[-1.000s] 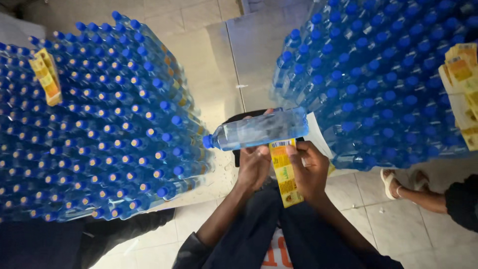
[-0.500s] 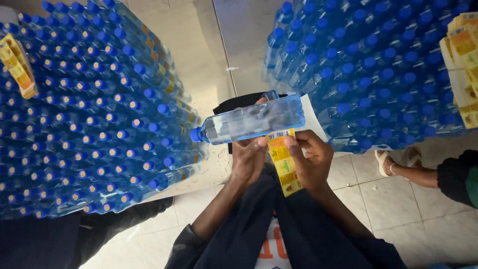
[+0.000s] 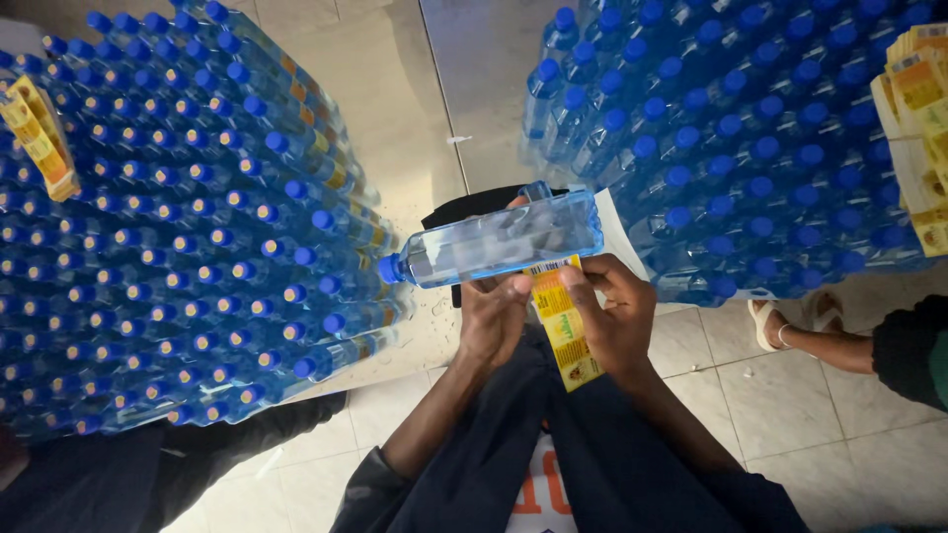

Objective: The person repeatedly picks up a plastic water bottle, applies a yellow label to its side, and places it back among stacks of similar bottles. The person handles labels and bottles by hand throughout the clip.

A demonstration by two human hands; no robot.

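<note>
A clear plastic water bottle (image 3: 494, 243) with a blue cap lies sideways in front of me, cap pointing left. My left hand (image 3: 497, 318) grips it from below near its middle. My right hand (image 3: 617, 314) pinches a long yellow label (image 3: 560, 326) whose top end touches the bottle's underside; the strip hangs down between my two hands. Both forearms rise from my dark trousers at the bottom of the view.
A big block of upright blue-capped bottles (image 3: 178, 227) fills the left, with a stack of yellow labels (image 3: 38, 138) on top. Another block (image 3: 731, 138) stands at the right, with more labels (image 3: 923, 118). Another person's sandalled foot (image 3: 790, 321) rests on the tiled floor.
The view shifted so bottle and hands sit a little lower-left than a second ago. The label's top end stays against the bottle; my hands keep the same hold.
</note>
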